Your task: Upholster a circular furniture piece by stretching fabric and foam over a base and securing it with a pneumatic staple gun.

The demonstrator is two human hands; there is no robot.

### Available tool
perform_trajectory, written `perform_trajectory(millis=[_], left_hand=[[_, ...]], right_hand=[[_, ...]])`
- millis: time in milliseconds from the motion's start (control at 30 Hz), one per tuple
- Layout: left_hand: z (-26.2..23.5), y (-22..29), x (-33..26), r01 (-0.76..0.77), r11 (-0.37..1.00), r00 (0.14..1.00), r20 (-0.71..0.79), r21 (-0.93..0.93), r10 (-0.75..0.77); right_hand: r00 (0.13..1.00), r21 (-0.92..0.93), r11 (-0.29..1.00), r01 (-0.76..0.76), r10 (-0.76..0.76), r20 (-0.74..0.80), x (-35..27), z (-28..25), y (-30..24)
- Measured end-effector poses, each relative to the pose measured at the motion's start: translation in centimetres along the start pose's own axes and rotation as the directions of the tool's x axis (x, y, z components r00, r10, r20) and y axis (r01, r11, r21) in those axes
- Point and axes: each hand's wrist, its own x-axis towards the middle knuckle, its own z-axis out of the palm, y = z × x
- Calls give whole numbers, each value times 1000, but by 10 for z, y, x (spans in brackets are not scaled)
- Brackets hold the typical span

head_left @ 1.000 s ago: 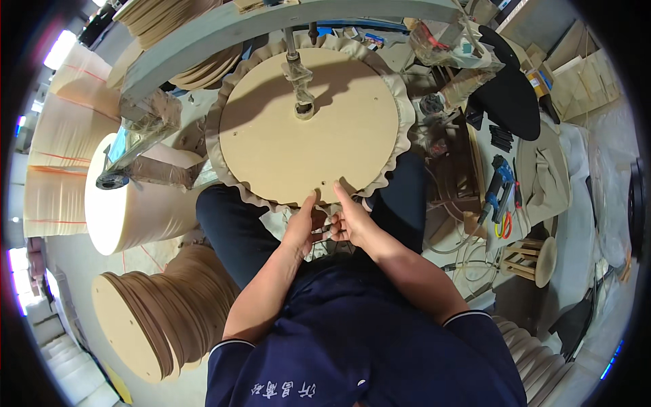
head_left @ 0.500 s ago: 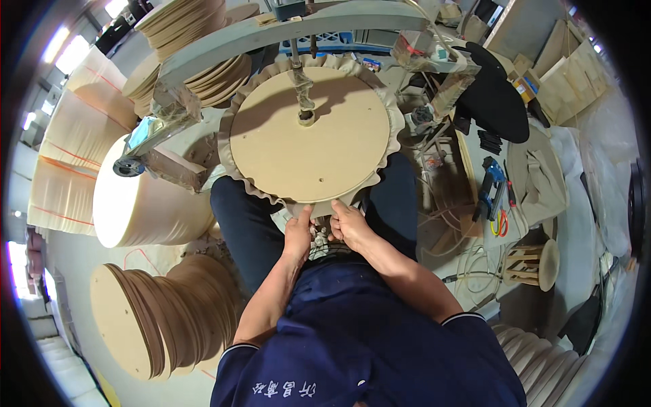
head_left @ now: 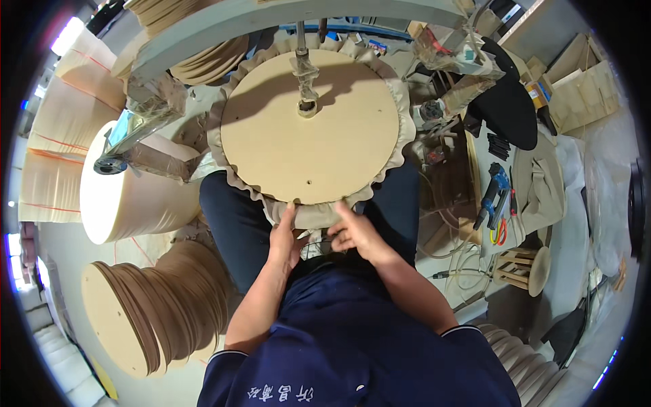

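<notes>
One round board [head_left: 308, 152], rimmed with ruffled fabric [head_left: 313, 216]
Left hand [head_left: 283, 241] touches the fabric, grip unclear from here; right hand [head_left: 357, 236], apart, spreads loosely.

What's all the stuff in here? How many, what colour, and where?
Round board: 1, tan, above the lap
Ruffled cloth: 1, beige, around the round board
Rod: 1, grey, at the round board's middle
Frame: 1, grey, across the top
Board piles: at least three, tan and brown, lower and top left
Big roll: 1, cream, left
Wrapped bundles: several, cream, far left
Hand tool: 1, blue and black, right
Loop-handled tool: 1, red and yellow, beside the hand tool
Rounded panel: 1, black, upper right
Folded cloth: 1, beige, right
Wooden spool: 1, tan, lower right
Shirt: 1, dark blue, bottom
Trousers: 1 pair, dark, middle
Left hand: 1, bare, near the ruffled cloth
Right hand: 1, bare, likewise
</notes>
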Motion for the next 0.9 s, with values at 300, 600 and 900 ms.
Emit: perform_trajectory(millis=[300,600,900], left_hand=[[23,-34,26,10,996,981,190,92,-28],[-4,-19,11,-132,991,983,127,-20,133],[8,-9,14,57,996,992,121,-72,-48]], right_hand=[[979,219,955,201,-201,-23,27,-13,1],[962,188,949,254,-269,56,-3,18,15],[998,74,995,60,-60,-7,2,-2,-16]])
